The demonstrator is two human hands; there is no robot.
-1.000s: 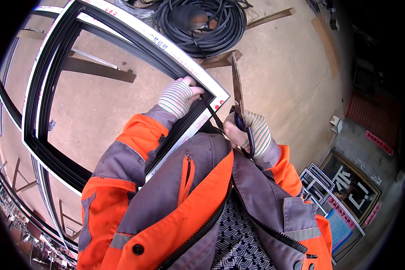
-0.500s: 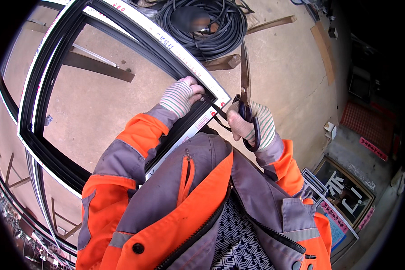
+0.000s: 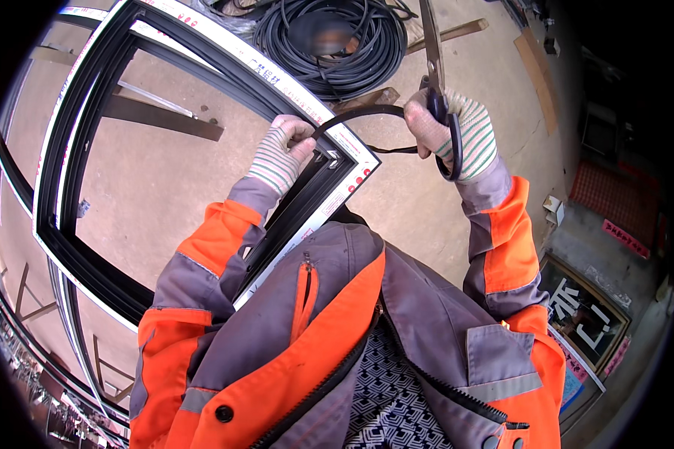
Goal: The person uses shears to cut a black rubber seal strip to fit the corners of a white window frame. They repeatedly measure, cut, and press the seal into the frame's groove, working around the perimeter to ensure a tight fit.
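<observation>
The left hand (image 3: 281, 153), in a striped work glove, presses on the near corner of a big window frame (image 3: 202, 67), where the black inner channel meets the white outer edge. Its fingers are curled tight on the end of a thin black rubber strip (image 3: 359, 114). This strip goes up from the corner in an arc and then across to the right hand (image 3: 453, 127).

The right hand, also gloved, is closed around the dark handles of long scissors (image 3: 431, 52). The long axis of the scissors is almost vertical in the picture, and the blades point up and away from the person, toward the top edge. The blades look closed together.

Behind the frame, a coil of black cable (image 3: 329, 45) lies on the concrete floor (image 3: 165, 179).
</observation>
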